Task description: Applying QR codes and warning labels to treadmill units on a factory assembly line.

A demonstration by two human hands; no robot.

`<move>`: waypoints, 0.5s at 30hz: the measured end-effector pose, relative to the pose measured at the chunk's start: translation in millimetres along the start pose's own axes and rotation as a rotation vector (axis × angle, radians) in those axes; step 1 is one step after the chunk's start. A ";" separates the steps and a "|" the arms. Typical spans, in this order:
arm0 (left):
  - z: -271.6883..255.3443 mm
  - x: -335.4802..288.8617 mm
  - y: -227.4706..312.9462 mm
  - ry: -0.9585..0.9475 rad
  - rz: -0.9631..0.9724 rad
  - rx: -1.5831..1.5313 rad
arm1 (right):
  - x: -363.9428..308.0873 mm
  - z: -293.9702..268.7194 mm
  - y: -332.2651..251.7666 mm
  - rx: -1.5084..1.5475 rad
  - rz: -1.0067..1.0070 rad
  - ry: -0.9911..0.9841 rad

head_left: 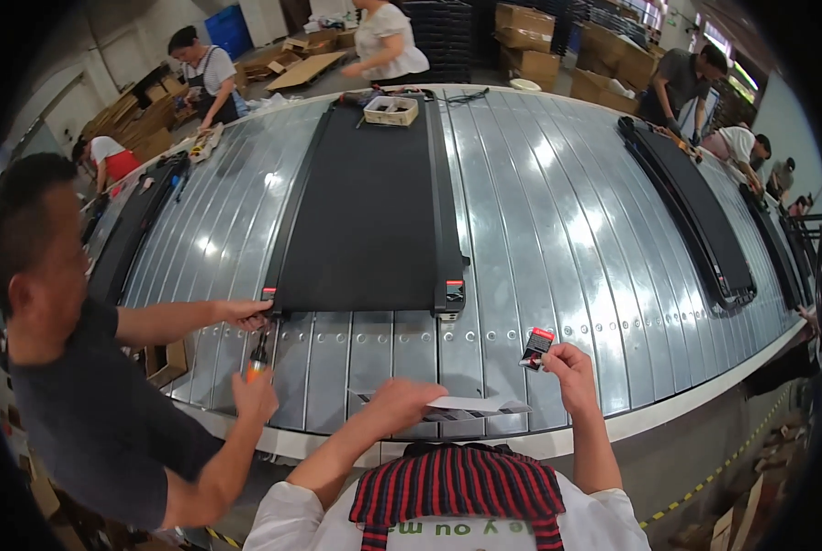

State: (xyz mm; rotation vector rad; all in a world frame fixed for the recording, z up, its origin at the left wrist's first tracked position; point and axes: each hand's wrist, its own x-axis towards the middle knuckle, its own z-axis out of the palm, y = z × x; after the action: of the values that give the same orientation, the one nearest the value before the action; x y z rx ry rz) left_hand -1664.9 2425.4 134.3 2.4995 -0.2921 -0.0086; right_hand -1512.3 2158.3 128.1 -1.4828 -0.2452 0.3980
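At six o'clock in the head view, left hand has its grip closed on a white sheet with dark-striped edges, over the near side of the slatted metal desk; at four o'clock, right hand grips a small black label, red band on top, pale print too small to read. Toward twelve, a long black deck lies flat, red-topped corner labels likewise illegible; at eight, a co-worker's hand holds an orange-handled tool near its left corner.
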 end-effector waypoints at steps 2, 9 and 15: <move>-3.0 20.2 -18.2 -0.113 -0.025 0.014 | 16.3 7.0 -0.8 0.011 0.006 0.001; 13.5 68.0 -70.0 -0.222 -0.113 -0.044 | 96.6 18.1 16.5 -0.074 0.210 -0.105; 2.9 100.4 -120.0 -0.094 -0.120 0.106 | 188.2 49.0 57.0 -0.084 0.367 -0.128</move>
State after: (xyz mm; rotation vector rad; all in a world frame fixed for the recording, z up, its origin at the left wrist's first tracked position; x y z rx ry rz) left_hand -1542.4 2497.0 68.3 2.6228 -0.1848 -0.1643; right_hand -1366.4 2281.4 59.9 -1.5889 -0.0901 0.7875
